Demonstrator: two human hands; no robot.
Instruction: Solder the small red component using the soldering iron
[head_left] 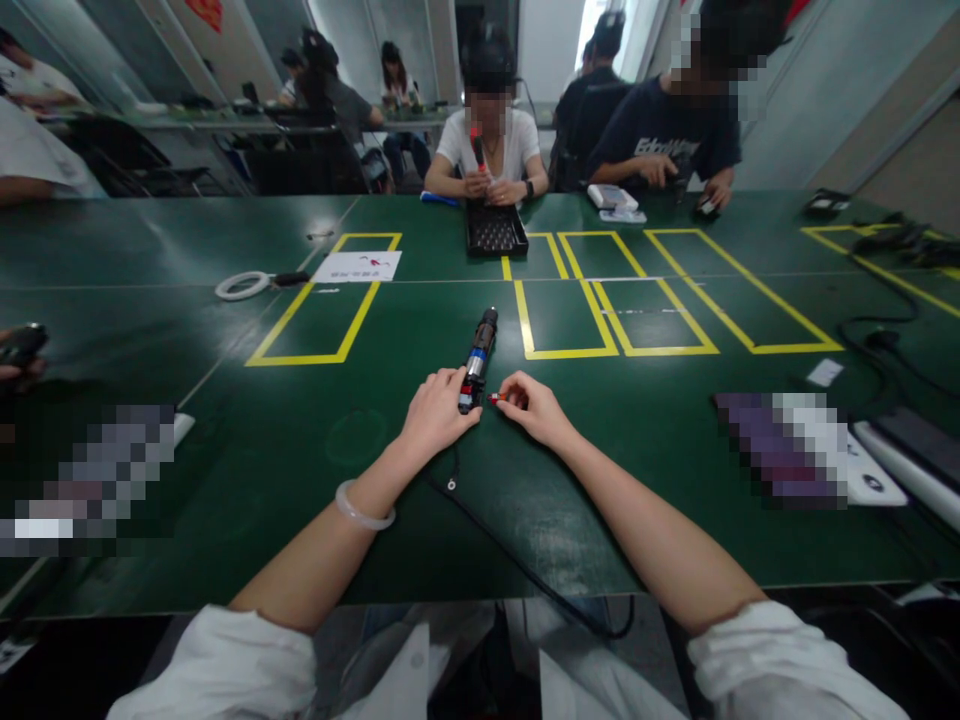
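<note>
A slim corded power tool lies on the green table with its inside exposed, showing a silvery motor with a blue band. My left hand grips its near end, fingers along the left side and thumb at the base. Just right of it, my right hand pinches a small red part with a dark or metal end, a short gap from the tool. From under my left hand a black power cord runs toward me and off the table edge. A thin lead with a ring terminal lies beside the cord.
Yellow tape outlines mark the green table. Across from me a person holds a red-tipped tool over a black tray. A white cable coil and paper sheet lie left; a blurred phone-like item lies right.
</note>
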